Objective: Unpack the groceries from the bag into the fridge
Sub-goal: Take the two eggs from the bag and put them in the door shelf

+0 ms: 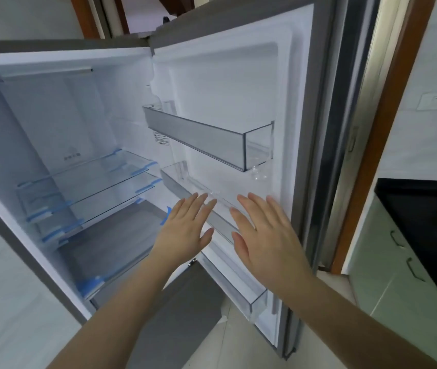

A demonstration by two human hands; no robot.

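Hovering flat, fingers apart, left hand (185, 225) and right hand (262, 235) hold nothing; door bin (220, 217) just beyond fingertips could get knocked loose.

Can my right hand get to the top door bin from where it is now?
Probably yes. The right hand is open and empty, in front of the middle door bin, and the top door bin sits just above with the door swung wide and nothing between them.

Fridge (241, 83): white liner, grey casing. Shelves (89, 187): clear, blue clips. Counter (425, 206): black. Cabinets (387, 265): pale green. Doorframe (387, 121): brown.
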